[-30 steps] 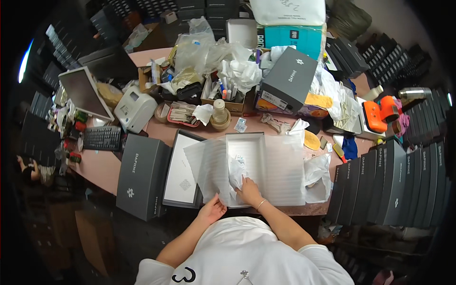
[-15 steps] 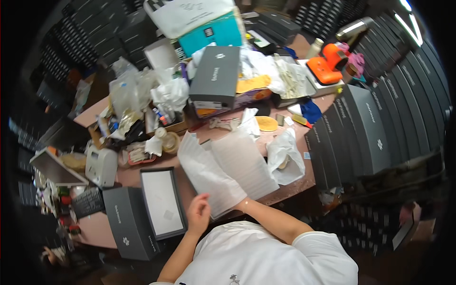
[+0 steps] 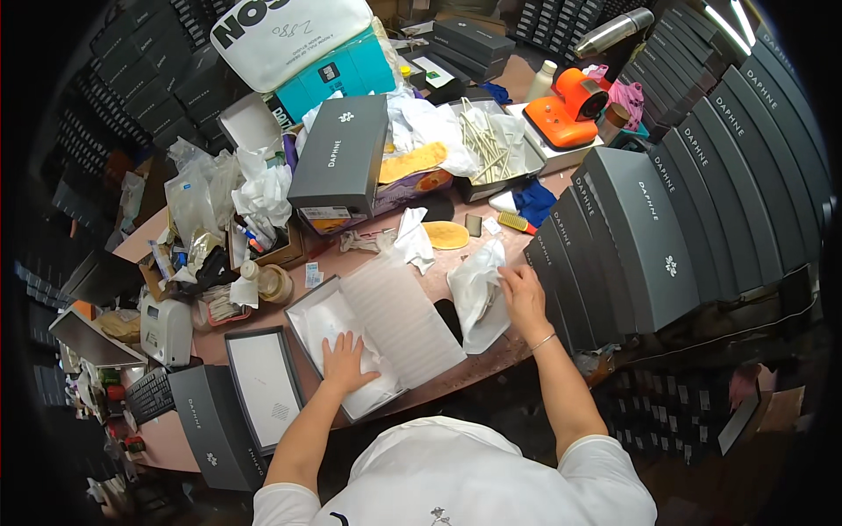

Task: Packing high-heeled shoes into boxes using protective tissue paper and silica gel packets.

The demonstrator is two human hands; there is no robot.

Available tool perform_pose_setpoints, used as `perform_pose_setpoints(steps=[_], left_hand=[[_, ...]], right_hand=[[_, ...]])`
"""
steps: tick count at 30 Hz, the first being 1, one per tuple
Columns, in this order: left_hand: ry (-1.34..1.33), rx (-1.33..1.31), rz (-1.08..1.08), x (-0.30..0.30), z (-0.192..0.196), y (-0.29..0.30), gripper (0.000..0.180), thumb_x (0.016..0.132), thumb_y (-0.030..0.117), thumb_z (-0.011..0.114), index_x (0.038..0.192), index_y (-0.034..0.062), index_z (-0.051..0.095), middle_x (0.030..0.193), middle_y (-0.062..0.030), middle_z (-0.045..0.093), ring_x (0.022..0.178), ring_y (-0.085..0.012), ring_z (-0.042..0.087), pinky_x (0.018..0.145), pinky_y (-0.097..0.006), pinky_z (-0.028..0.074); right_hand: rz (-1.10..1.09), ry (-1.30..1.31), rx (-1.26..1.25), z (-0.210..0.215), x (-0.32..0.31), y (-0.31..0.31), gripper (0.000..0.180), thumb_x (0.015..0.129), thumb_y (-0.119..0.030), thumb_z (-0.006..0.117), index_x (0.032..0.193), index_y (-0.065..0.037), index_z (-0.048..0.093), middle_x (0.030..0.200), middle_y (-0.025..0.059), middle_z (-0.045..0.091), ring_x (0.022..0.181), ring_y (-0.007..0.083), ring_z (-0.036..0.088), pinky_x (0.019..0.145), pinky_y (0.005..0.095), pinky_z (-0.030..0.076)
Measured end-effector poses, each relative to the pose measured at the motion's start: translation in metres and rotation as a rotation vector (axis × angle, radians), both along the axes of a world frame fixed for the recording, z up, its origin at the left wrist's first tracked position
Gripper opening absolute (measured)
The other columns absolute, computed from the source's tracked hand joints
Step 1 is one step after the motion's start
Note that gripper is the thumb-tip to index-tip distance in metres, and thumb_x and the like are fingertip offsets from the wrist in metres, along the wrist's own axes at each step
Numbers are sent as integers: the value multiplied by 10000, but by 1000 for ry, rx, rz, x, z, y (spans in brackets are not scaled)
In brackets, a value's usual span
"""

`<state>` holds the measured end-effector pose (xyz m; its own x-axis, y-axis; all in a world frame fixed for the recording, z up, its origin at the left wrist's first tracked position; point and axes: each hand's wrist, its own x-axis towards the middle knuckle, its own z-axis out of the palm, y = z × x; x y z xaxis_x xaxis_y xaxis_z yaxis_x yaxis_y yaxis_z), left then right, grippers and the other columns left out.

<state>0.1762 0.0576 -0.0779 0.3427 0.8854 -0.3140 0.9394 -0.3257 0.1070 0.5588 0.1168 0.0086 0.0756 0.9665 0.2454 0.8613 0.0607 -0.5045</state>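
An open shoebox [image 3: 309,307] lies slanted before me, lined with white wrapping paper [image 3: 328,317]. My left hand [image 3: 349,362] rests on that paper inside the box, fingers spread. A ribbed white foam sheet [image 3: 405,311] covers the box's right side and hangs out over the table. To the right of the sheet, my right hand [image 3: 524,301] pinches the upper edge of a crumpled white bag [image 3: 479,294]. Whatever lies inside the bag cannot be made out.
A dark box lid [image 3: 267,386] and a closed grey shoebox [image 3: 210,425] stand at the left. Stacked shoeboxes [image 3: 640,237] form a wall at the right. Behind are a yellow insole [image 3: 445,234], a brush [image 3: 516,223], an orange device [image 3: 561,118] and a box on a cluttered carton [image 3: 342,153].
My left hand has gone down onto the paper in the box. My right hand has left the foam sheet and taken hold of the white bag. The sheet now lies flatter, uncovering the box.
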Motion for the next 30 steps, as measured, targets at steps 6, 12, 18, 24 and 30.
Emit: perform_pose_setpoints(steps=[6,12,18,24,30], left_hand=[[-845,11,334,-14,-15,21,620,804,412,681,1280,44,530,1246,-199,551,1187,-335,505,1031,-460,355],[-1652,-353,545,5,102,32,486,958,420,510,1287,62,524,1217,-110,573,1141,-208,541,980,-329,418],[-1941,-895,803,12,118,-18,518,919,351,532,1340,58,460,1323,-123,501,1208,-225,483,1033,-335,366],[-982,-7,100,-106,44,-74,536,839,194,640,1324,43,469,1336,-136,492,1225,-279,457,1065,-356,326],[-590,-111,239,-148,184,-60,695,672,96,739,1317,122,481,1127,-129,588,1065,-333,563,907,-414,466]], right_hand=[[185,170,270,56,2,45,210,832,-14,591,1026,-54,663,786,135,577,722,322,587,652,380,473],[532,293,188,209,-119,-1,286,775,55,602,1042,-38,648,784,126,572,712,294,586,638,356,467],[1022,524,5,188,-268,-78,330,823,1,616,1147,-60,603,795,104,569,679,279,585,595,349,476],[1076,915,-762,122,-269,-124,227,919,-63,550,1125,-28,638,922,59,655,824,130,595,744,266,474],[592,1458,-1142,61,-205,-107,674,860,-187,658,1430,-57,323,1296,159,499,1124,205,524,905,302,455]])
